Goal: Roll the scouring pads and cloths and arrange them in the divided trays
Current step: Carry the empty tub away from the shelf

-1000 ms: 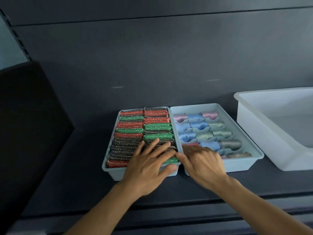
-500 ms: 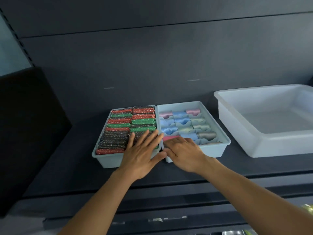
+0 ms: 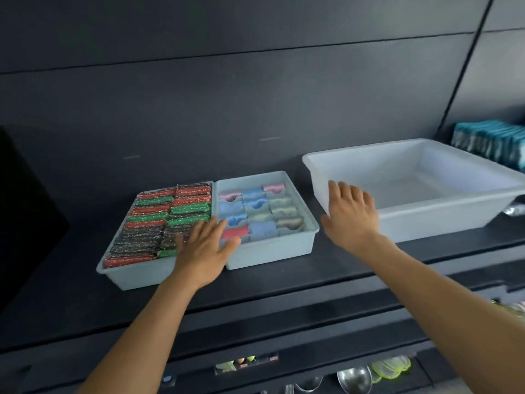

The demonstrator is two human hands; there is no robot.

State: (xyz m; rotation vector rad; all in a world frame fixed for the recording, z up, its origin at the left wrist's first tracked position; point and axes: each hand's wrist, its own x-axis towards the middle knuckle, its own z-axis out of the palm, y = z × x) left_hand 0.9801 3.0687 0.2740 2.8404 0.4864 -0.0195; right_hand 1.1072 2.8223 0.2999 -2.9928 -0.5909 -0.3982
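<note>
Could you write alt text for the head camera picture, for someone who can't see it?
A person's open left hand rests where two divided trays meet on a dark shelf: the left tray packed with scouring pads, the right tray holding rolled pastel cloths. The open right hand reaches to an empty white tub beside them.
</note>
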